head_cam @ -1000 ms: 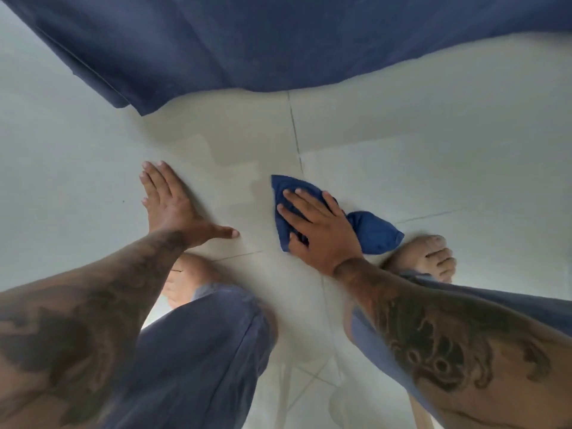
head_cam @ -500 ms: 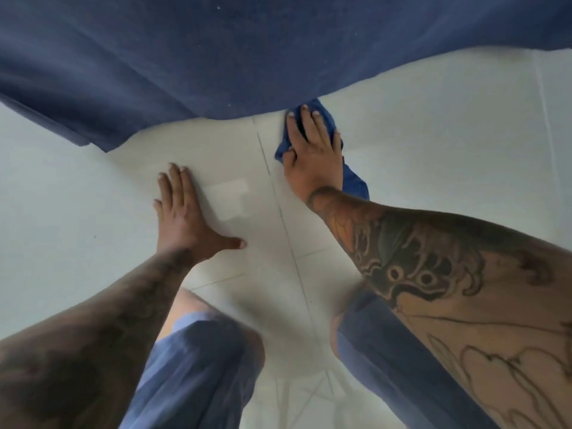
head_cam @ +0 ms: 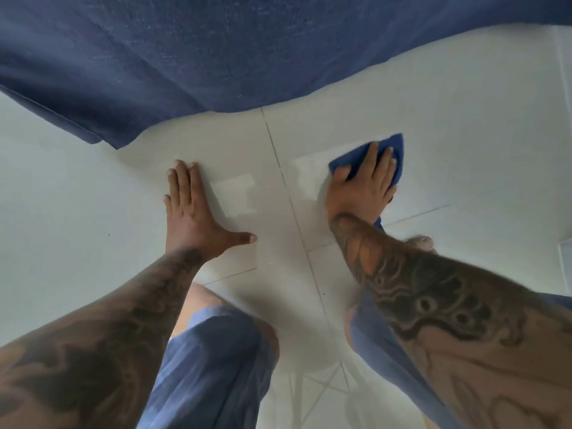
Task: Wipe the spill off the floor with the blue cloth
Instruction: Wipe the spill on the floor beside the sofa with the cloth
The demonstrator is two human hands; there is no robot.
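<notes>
Wiping hand: right hand flat on blue cloth, fingers spread.
Bracing hand: left hand on floor, fingers together, thumb out.

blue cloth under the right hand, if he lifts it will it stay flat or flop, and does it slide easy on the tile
The blue cloth is probably floppy: it bunches under the right hand, so it would likely droop when lifted. It likely slides easily, since the floor tile looks smooth and glossy. It seems light.
</notes>
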